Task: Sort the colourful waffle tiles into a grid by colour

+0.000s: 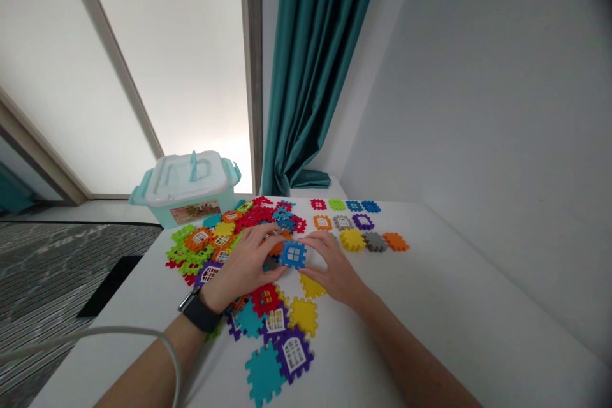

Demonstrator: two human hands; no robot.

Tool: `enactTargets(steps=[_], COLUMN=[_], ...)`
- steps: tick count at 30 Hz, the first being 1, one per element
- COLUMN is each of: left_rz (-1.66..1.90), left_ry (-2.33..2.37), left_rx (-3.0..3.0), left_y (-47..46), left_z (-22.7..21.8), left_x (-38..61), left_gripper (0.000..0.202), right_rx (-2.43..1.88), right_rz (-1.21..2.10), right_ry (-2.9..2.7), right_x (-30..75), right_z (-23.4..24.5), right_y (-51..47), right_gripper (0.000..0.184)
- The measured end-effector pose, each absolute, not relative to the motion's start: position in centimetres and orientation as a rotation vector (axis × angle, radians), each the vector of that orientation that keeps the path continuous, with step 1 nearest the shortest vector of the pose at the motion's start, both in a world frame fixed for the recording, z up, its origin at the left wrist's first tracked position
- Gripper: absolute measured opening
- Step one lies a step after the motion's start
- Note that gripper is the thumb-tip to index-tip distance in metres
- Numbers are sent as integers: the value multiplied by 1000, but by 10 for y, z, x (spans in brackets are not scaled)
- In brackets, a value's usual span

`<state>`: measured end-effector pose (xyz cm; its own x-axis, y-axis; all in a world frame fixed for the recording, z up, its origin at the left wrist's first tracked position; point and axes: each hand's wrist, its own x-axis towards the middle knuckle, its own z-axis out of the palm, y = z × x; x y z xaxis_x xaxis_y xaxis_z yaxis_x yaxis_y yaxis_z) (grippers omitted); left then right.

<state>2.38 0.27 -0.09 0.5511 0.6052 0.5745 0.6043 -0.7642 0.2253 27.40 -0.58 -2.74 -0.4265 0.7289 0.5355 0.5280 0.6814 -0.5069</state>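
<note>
A: Position of the blue tile [293, 255]?

B: Mid-table, raised between the hands, at the right side of the loose heap [262, 215]. Window grid faces up.

A: Grip?

B: Left hand [251, 258] and right hand [333, 271] each pinch it, thumb on the near corner, index finger on the far one. The other fingers of both are folded behind, hard to separate.

A: What's covered?

B: Left hand and wrist mask the heap's middle; count there impossible. A dark grey piece [271, 263] shows only in part beside the left thumb. Right thumb lies over the far edge of a yellow tile [313, 287].

A: Far right?

B: Sorted pieces [352, 223] in three rows. Nearest row looks stacked; depth unclear.

A: Far left?

B: Lidded tub [189, 185], contents not readable through the wall; label [195, 211] too small to make out.

A: Cut off?

B: Both forearms, at the near edge. Pale cable [119, 330] crosses the left forearm, both ends out of view.
</note>
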Motion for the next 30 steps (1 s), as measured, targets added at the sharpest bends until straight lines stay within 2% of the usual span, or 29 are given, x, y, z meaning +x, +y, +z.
enactTargets(steps=[9,16,23,30], left_rz=[1084,1126,967,871], left_ry=[1108,1110,1031,981], left_rx=[2729,2699,2783,2784], left_y=[3,8,6,10], left_z=[-3,-4,-1,-9], left_x=[26,22,22,18], left_gripper=[13,18,22,26], right_rx=[-960,-969,-994,-984], right_rz=[358,330,298,341], right_ry=[-2044,-2054,-2174,-2259], right_x=[270,268,271,274], right_z=[-30,-32,-31,-31], right_y=[-5,-6,-7,-7], right_gripper=[49,40,56,58])
